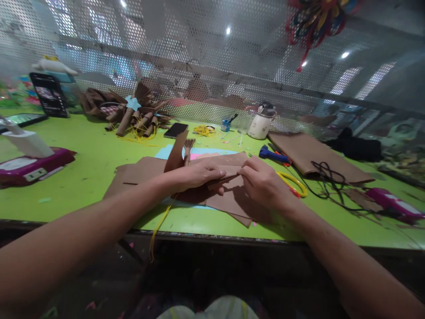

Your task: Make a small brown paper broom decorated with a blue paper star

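Folded brown paper [229,178] is held between my two hands over the middle of the table. My left hand [201,173] is closed around its left part, thumb on top. At its right end, my right hand [260,179] pinches the layers between thumb and fingers. Under both hands lie flat brown paper sheets [229,201], with some light blue paper [164,152] showing beneath. A curled brown piece [175,153] stands up behind my left wrist, beside a fringed brown paper roll [188,148]. Yellow string [158,228] hangs over the front edge below my left forearm.
Yellow-handled scissors [295,184] and a blue glue gun [274,155] lie right of my right hand. Behind are a phone [175,130], a white bottle [262,122] and tied brown rolls [136,122]. Purple power strips [36,166] sit left and right; a black cable [327,179] loops at right.
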The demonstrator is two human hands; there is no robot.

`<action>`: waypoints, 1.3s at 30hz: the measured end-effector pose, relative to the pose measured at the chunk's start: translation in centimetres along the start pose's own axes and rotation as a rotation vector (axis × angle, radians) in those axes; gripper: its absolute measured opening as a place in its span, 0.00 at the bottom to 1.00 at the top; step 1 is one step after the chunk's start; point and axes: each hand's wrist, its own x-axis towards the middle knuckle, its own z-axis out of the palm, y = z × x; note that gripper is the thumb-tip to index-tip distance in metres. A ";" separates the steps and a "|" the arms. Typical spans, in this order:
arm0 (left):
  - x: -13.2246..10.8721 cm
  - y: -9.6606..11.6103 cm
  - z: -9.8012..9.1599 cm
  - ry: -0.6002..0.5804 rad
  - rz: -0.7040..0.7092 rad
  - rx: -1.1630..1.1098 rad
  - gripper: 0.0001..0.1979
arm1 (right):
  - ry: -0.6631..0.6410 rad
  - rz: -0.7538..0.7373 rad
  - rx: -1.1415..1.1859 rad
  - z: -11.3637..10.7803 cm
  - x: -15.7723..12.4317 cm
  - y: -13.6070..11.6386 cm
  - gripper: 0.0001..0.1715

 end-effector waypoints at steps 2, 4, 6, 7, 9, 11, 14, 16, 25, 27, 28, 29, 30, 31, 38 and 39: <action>0.1 0.4 0.0 -0.034 -0.048 -0.043 0.23 | 0.022 0.005 -0.007 0.2 0.0 0.0 0.11; 0.2 0.7 -0.1 -0.034 -0.085 -0.045 0.21 | 0.036 0.007 -0.006 0.5 0.0 0.0 0.10; 0.2 0.8 -0.1 -0.029 -0.127 -0.069 0.19 | 0.056 -0.001 0.003 0.7 -0.1 0.0 0.10; 0.2 0.7 -0.1 -0.029 -0.152 -0.105 0.18 | 0.068 -0.005 0.010 0.9 -0.1 0.0 0.10; 0.3 0.5 0.0 -0.017 -0.195 -0.210 0.15 | 0.090 -0.006 0.034 1.1 -0.1 0.0 0.10; 0.3 0.2 0.2 -0.007 -0.216 -0.282 0.14 | 0.100 0.018 0.090 1.1 -0.1 0.0 0.11; 0.4 -0.2 0.3 -0.001 -0.210 -0.283 0.13 | 0.092 0.102 0.288 0.8 0.0 0.3 0.13; 0.3 -0.2 0.3 0.004 -0.200 -0.274 0.12 | 0.061 0.172 0.475 0.5 0.0 0.6 0.20; 0.4 0.3 0.7 0.029 -0.188 -0.195 0.11 | -0.151 0.443 0.785 0.1 0.6 -0.2 0.11; 0.4 0.2 0.7 0.036 -0.165 -0.125 0.12 | -0.160 0.470 0.810 0.4 0.5 -0.2 0.11; 0.3 0.1 0.7 0.033 -0.155 -0.100 0.12 | -0.165 0.487 0.830 0.5 0.4 -0.1 0.11; 0.3 0.0 0.6 0.027 -0.147 -0.087 0.12 | -0.173 0.507 0.858 0.6 0.4 0.0 0.11; 0.3 0.0 0.6 0.017 -0.135 -0.082 0.11 | -0.186 0.530 0.895 0.7 0.3 0.1 0.12; 0.3 -0.1 0.5 0.006 -0.123 -0.080 0.11 | -0.202 0.555 0.934 0.8 0.2 0.3 0.12; 0.3 -0.4 0.1 -0.017 -0.127 -0.079 0.09 | -0.212 0.672 1.169 1.1 0.0 1.7 0.14; 0.3 -0.5 0.1 -0.013 -0.134 -0.088 0.09 | -0.210 0.679 1.194 1.1 0.0 1.8 0.14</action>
